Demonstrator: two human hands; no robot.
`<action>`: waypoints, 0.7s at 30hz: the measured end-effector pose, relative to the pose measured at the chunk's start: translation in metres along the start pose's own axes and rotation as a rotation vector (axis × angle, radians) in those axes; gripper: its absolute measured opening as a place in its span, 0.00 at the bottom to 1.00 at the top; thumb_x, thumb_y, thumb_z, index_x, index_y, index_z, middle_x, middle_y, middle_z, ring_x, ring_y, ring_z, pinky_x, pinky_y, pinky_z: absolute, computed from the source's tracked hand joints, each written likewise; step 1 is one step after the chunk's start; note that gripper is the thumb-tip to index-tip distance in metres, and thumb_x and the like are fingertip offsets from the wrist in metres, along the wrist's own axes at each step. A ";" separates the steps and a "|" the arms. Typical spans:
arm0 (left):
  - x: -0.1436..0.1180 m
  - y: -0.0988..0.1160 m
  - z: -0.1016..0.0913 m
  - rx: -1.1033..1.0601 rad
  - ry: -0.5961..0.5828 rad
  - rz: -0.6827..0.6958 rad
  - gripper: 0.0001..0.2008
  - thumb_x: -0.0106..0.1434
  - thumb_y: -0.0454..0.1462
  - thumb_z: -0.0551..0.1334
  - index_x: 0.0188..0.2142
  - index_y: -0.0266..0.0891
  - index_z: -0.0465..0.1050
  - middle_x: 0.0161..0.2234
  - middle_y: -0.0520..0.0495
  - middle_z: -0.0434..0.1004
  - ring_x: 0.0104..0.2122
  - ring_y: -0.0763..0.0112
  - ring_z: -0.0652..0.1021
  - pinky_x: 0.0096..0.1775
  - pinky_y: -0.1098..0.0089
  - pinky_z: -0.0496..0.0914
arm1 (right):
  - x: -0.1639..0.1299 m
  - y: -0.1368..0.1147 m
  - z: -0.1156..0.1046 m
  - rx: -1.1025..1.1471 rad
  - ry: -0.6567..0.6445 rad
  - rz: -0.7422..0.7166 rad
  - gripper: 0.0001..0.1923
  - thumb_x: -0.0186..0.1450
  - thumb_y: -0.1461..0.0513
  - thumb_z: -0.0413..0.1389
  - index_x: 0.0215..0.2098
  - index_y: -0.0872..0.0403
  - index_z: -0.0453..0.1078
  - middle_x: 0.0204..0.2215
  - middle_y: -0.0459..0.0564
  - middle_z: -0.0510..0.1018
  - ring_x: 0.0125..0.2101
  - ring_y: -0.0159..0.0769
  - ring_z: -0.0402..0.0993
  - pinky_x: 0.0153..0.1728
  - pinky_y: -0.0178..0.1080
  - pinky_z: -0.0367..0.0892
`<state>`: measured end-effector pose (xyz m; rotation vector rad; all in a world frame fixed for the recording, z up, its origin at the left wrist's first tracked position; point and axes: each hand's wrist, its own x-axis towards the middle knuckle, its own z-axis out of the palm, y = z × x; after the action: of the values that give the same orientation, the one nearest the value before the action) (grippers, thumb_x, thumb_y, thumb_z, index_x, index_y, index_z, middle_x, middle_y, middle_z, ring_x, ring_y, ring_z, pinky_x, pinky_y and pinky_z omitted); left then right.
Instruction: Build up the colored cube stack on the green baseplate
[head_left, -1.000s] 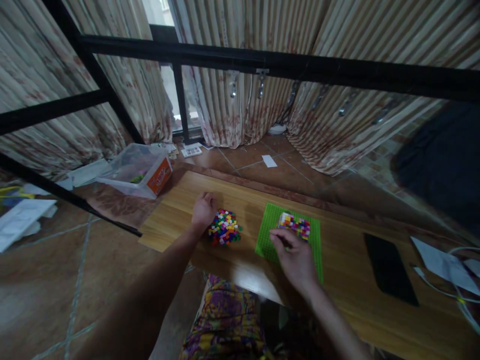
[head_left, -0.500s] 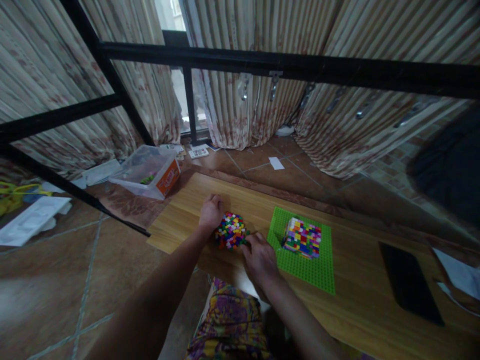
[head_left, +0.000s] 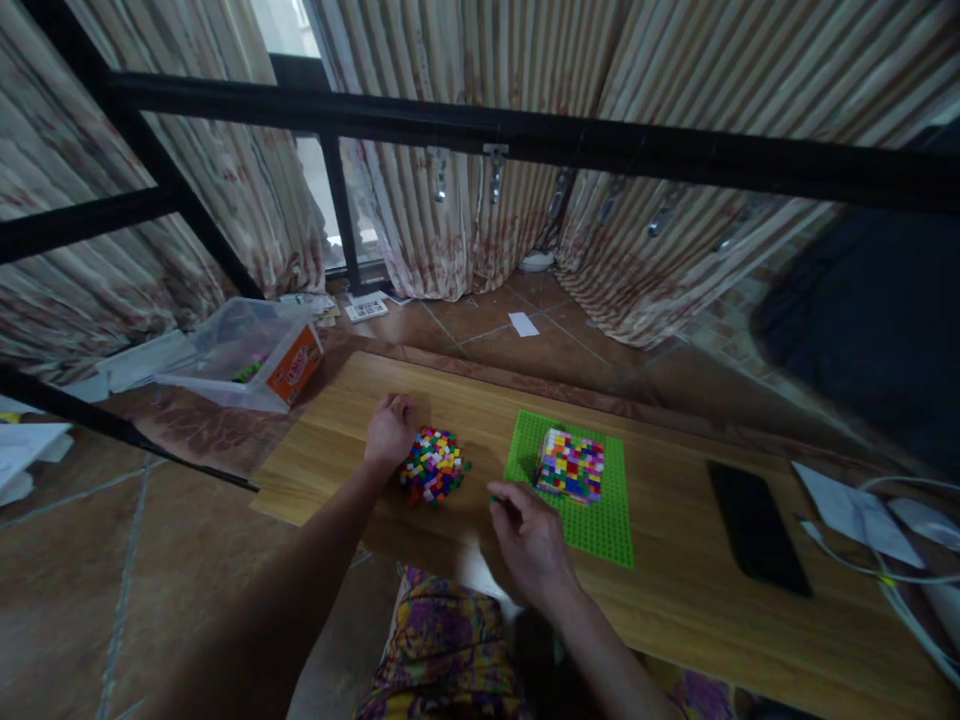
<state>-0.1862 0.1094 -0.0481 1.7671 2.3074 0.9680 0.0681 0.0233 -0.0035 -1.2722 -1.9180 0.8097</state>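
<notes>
A heap of small multicoloured bricks (head_left: 433, 466) lies on the wooden table (head_left: 675, 590). My left hand (head_left: 388, 432) rests curled against the heap's left side, touching it. To the right lies a green baseplate (head_left: 600, 525) with a multicoloured block of stacked bricks (head_left: 571, 466) standing on it. My right hand (head_left: 529, 540) hovers between the heap and the baseplate, near the plate's left edge, fingers pinched on what looks like a small green brick (head_left: 496, 498).
A black phone (head_left: 757, 527) lies right of the baseplate; papers and white cables (head_left: 885, 560) sit at the far right. On the tiled floor beyond the table stands a clear plastic box (head_left: 251, 352) with an orange label. Black metal bars (head_left: 525, 135) cross in front of curtains.
My right hand went from the block on the baseplate to the heap, then drew back toward the plate's left edge with a small piece pinched. My left hand stayed at the heap.
</notes>
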 end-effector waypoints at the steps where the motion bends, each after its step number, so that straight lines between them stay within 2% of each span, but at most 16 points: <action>1: 0.000 0.000 0.000 0.002 -0.001 0.001 0.12 0.62 0.31 0.52 0.37 0.37 0.74 0.40 0.41 0.75 0.43 0.61 0.75 0.47 0.64 0.70 | -0.004 0.002 -0.010 0.007 0.025 0.007 0.12 0.66 0.63 0.50 0.43 0.52 0.74 0.37 0.50 0.79 0.37 0.35 0.76 0.40 0.36 0.68; 5: 0.002 -0.001 0.000 0.012 0.003 0.007 0.11 0.61 0.32 0.53 0.36 0.38 0.74 0.40 0.41 0.75 0.43 0.61 0.75 0.47 0.64 0.70 | -0.011 0.021 -0.053 0.000 0.170 0.067 0.12 0.67 0.58 0.52 0.43 0.50 0.75 0.41 0.51 0.80 0.41 0.37 0.77 0.43 0.39 0.70; 10: 0.003 -0.002 0.002 0.020 0.015 0.009 0.11 0.61 0.32 0.52 0.36 0.38 0.74 0.40 0.42 0.75 0.42 0.61 0.76 0.45 0.64 0.70 | -0.001 0.054 -0.094 -0.045 0.378 0.162 0.13 0.65 0.53 0.56 0.40 0.52 0.76 0.37 0.52 0.81 0.35 0.39 0.77 0.38 0.42 0.71; 13: 0.003 -0.003 0.002 0.019 0.020 0.018 0.11 0.61 0.33 0.53 0.36 0.38 0.74 0.40 0.42 0.75 0.42 0.61 0.76 0.45 0.64 0.70 | 0.010 0.067 -0.101 0.001 0.405 0.115 0.13 0.64 0.52 0.56 0.37 0.52 0.77 0.37 0.52 0.79 0.37 0.39 0.76 0.38 0.42 0.71; 16: 0.004 -0.004 0.003 0.021 0.022 0.010 0.11 0.61 0.33 0.53 0.35 0.38 0.73 0.40 0.42 0.75 0.41 0.61 0.76 0.44 0.64 0.70 | 0.019 0.078 -0.097 0.024 0.382 0.064 0.12 0.63 0.53 0.57 0.37 0.51 0.78 0.42 0.53 0.77 0.43 0.41 0.74 0.42 0.43 0.70; 21: 0.005 -0.006 0.004 0.016 0.031 0.032 0.10 0.60 0.33 0.53 0.34 0.39 0.73 0.39 0.42 0.75 0.40 0.62 0.76 0.44 0.63 0.70 | 0.027 0.092 -0.089 -0.003 0.375 0.082 0.11 0.62 0.54 0.57 0.35 0.49 0.79 0.47 0.54 0.73 0.48 0.43 0.71 0.49 0.48 0.68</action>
<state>-0.1916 0.1150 -0.0528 1.8138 2.3186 0.9914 0.1796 0.0892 -0.0203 -1.4009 -1.5764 0.5597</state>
